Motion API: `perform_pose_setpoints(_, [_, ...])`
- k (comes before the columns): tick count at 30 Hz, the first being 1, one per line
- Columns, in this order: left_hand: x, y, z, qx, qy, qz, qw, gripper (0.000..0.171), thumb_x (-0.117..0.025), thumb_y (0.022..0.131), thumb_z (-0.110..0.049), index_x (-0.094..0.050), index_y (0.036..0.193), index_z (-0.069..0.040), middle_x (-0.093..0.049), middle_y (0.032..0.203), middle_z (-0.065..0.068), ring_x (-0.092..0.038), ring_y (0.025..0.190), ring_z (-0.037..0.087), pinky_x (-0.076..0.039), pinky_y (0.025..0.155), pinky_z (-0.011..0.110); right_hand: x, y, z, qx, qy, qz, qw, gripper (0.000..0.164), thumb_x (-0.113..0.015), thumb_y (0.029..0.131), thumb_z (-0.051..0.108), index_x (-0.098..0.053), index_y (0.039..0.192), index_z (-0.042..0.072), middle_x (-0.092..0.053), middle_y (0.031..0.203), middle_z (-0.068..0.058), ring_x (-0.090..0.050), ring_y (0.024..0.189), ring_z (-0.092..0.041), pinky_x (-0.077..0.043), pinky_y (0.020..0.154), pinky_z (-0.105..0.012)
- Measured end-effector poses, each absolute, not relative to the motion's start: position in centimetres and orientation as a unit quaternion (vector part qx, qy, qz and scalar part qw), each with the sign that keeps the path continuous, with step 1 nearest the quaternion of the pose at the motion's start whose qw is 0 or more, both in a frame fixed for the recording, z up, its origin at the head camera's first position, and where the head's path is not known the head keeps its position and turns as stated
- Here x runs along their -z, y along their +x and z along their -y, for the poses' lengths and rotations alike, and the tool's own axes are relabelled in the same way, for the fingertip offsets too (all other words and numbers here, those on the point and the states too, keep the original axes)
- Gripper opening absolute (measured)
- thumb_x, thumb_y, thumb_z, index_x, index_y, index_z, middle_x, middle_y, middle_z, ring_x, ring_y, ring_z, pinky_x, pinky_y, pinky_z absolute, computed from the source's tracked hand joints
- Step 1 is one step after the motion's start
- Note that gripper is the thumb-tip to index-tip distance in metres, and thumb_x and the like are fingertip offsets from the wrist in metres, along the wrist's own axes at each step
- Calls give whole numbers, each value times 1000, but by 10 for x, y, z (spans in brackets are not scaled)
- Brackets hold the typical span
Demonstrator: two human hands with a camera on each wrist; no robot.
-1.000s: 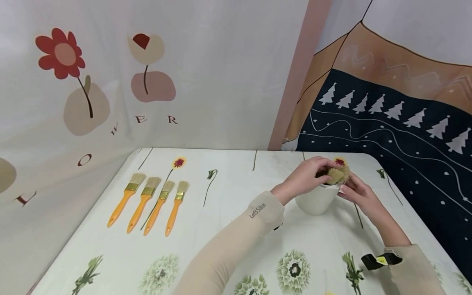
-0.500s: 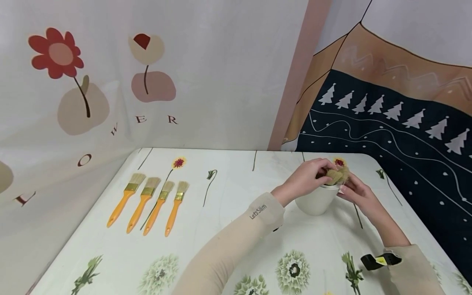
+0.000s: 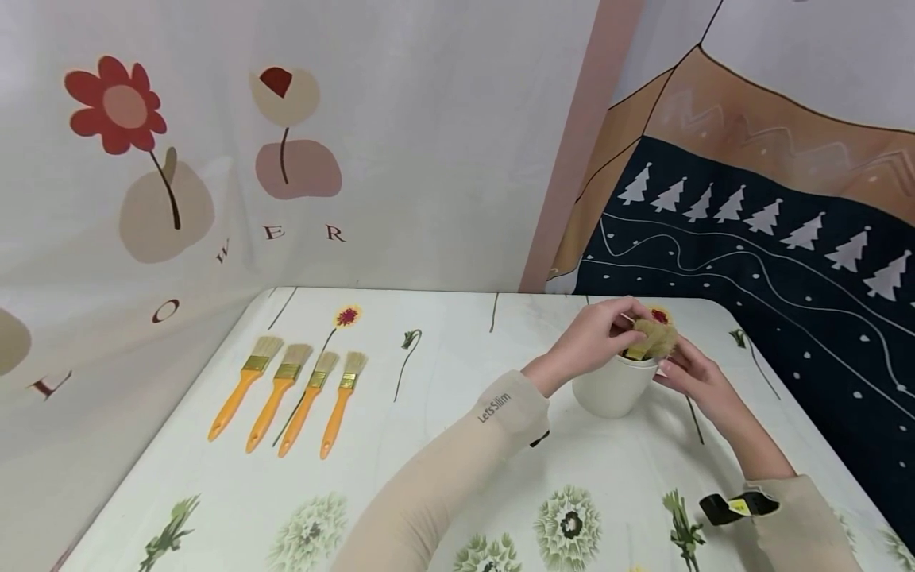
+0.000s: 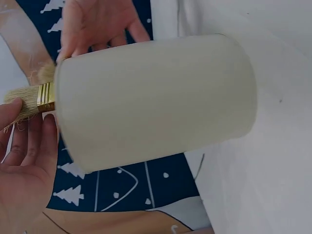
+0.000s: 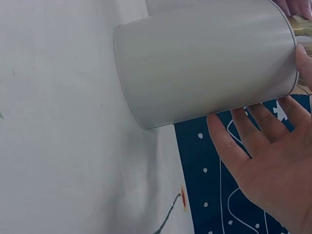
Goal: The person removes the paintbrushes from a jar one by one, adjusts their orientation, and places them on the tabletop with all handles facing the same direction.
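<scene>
A white cylindrical pot (image 3: 613, 389) stands upright on the table toward the right. Several paintbrushes are inside it, bristles up; their handles are hidden by its wall. My left hand (image 3: 582, 342) is at the opening and pinches the bristles of one paintbrush (image 4: 27, 101), whose gold ferrule shows at the rim in the left wrist view. More bristles (image 4: 47, 72) rise behind it. From the other side my right hand (image 5: 273, 151) holds the pot, thumb at the rim and fingers against the outer wall.
Several orange-handled paintbrushes (image 3: 300, 413) lie in a row on the left of the table. The white tablecloth (image 3: 457, 445) carries printed flowers. Behind it hang a pale curtain (image 3: 429, 143) and a dark blue tree-patterned cloth (image 3: 715, 254).
My left hand has shifted slightly up and left at the pot's opening, and more of the bristles now show. The right hand and pot have stayed in place.
</scene>
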State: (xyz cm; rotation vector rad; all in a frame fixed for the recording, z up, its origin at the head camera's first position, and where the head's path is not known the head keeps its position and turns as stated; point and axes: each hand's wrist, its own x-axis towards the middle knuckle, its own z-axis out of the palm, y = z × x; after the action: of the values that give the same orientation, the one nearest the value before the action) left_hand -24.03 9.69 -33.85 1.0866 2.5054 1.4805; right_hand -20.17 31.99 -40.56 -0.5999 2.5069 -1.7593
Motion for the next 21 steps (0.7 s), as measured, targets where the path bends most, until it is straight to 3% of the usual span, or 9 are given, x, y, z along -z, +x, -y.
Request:
perform_pose_setpoints(10, [312, -237, -85, -490, 366, -790, -35, 22, -63, 98, -13, -62, 120, -11, -67, 121, 3, -64, 103, 6, -50, 82, 4, 405, -201, -319, 552, -179, -814, 12, 63, -44, 107, 15, -11, 160, 4, -40, 146, 15, -47, 116, 22, -53, 87, -9])
perform_pose_setpoints(21, [276, -227, -59, -558, 372, -736, -92, 24, -65, 96, -7, -62, 119, -5, -67, 120, 9, -66, 104, 13, -54, 86, 11, 405, -202, -320, 544, -160, -823, 20, 65, -44, 108, 19, -9, 159, 2, -34, 155, -18, -45, 114, 23, -53, 86, -9])
